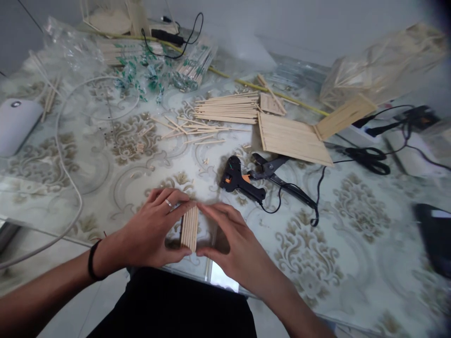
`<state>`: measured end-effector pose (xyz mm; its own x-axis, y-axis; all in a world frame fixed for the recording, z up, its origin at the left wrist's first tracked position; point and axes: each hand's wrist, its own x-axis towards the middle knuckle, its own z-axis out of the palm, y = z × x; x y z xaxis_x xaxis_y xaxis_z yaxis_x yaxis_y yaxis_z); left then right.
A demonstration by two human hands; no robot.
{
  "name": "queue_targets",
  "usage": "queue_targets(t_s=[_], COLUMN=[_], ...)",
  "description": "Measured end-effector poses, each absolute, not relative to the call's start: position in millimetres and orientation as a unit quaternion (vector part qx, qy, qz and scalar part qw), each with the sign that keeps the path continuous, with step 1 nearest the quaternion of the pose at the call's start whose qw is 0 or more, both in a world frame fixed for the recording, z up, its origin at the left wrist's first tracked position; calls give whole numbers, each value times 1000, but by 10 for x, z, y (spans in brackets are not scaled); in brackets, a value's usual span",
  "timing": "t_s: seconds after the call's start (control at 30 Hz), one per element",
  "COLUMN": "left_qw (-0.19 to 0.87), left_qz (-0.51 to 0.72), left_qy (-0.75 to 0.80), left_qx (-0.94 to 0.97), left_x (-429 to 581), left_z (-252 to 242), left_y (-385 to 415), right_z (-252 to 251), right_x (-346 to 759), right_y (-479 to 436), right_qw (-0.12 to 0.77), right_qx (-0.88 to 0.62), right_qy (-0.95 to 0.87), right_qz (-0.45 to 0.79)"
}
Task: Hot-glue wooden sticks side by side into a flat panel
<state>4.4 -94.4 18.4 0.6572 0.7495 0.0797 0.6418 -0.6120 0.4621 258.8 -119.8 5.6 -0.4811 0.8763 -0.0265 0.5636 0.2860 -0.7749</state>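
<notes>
Between my two hands is a small panel of wooden sticks (189, 227) laid side by side, near the table's front edge. My left hand (155, 230), with a ring and a black wrist band, pinches its far and near ends from the left. From the right, my right hand (232, 239) curves round with fingertips at the far end and thumb at the near end. Beyond the right hand lies a black hot glue gun (243, 180), and a pair of dark cutting pliers (278, 176) sits right beside it.
Loose sticks (190, 129) and a bundle of long sticks (227, 108) lie mid-table. A joined wooden panel piece (292, 134) and black scissors (368, 157) are at right. Plastic-wrapped sticks (195, 65) lie behind. A white cable (63, 159) loops at left near a white box-like object (19, 124).
</notes>
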Motion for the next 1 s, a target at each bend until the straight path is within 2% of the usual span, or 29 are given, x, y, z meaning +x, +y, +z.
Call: queue_targets(t_s=[1.0], left_qw=[221], left_qz=[132], left_qy=[413], left_qx=[874], left_x=[53], left_z=[158], left_y=[-940], right_z=[112], right_x=[2482], right_y=[-1189], right_qw=[244], right_qx=[-486], right_qy=[-754], right_qz=[369])
